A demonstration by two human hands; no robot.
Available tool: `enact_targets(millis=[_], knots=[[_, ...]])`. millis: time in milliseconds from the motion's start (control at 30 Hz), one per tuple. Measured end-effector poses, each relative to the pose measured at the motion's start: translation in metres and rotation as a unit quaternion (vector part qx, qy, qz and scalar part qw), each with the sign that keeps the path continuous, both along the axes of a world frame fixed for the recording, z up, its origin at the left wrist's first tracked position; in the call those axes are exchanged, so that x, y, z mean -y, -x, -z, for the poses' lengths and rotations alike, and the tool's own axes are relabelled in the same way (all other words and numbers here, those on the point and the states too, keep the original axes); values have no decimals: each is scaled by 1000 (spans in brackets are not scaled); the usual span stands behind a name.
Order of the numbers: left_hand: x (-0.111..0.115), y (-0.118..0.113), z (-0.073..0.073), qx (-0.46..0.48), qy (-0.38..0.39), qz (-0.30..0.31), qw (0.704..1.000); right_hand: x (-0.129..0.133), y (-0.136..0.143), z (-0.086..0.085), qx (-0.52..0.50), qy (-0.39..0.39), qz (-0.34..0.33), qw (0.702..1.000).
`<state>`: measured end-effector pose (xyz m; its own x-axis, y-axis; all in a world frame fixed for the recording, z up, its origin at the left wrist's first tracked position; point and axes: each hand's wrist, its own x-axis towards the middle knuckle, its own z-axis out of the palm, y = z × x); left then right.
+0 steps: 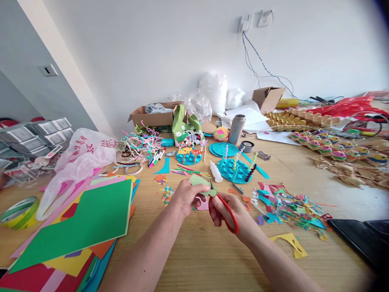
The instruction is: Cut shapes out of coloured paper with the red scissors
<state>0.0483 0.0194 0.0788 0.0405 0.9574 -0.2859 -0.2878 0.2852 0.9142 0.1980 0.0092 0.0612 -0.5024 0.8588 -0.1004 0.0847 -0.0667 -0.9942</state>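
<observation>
Pinches pale green paper [197, 181] in the left hand [186, 197], thumb on top and fingers curled beneath, just above the counter [197, 257]. Grips red-handled scissors [234, 223] in the right hand [233, 209], close beside the left, at the paper's right edge. Cannot tell exactly how wide the blades stand.

For a clean cut, best to feed and turn the paper with the left hand rather than twist the scissors. Cut in short, smooth closings, deep in the blades, and avoid snapping the tips shut on a curve. Pinch close enough to the cut to stop the sheet from folding, but leave the left thumb and fingertips clear of the blades, already near.

Reaches in with both forearms from the lower corners, angled toward each other. Curls the right fingers around the handles, blades aimed forward and away from the body.

Has a white glue bottle [216, 171] just beyond the hands, a heap of paper scraps [291, 209] right of them, and a stack of colored paper [100, 211] to their left.
</observation>
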Motion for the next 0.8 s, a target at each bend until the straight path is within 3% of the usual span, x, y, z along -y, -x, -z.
enact_targets(millis=[500, 800], knots=[[1, 1, 0, -1, -2, 13, 1000, 0, -2, 1, 22, 6, 9, 1000], [-2, 1, 3, 95, 61, 37, 993, -2, -1, 3, 0, 3, 23, 1000]])
